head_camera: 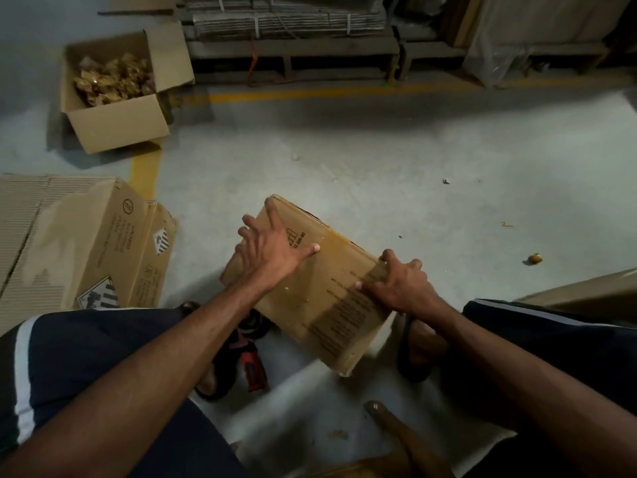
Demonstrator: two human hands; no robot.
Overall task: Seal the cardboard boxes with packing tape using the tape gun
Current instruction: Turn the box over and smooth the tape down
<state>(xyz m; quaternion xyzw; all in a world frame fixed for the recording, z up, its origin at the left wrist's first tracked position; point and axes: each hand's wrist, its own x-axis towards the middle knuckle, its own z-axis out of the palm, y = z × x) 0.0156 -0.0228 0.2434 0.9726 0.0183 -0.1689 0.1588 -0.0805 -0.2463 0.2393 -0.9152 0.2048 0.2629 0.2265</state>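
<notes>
Left hand [272, 250] flat, right hand [400, 284] gripping the brown printed cardboard box [320, 305]; red tape gun [251, 367] sits unused on floor, taping probably still ahead.

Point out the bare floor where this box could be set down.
Bare floor lies beyond the held box, short of the yellow line. Crowded: the flattened cartons at left; the tape gun by the feet.

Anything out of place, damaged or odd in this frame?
The tape gun lies on the floor between the feet, held by neither hand. The left hand lies flat on the cardboard box; the right hand grips its edge. The box sits tilted.
</notes>
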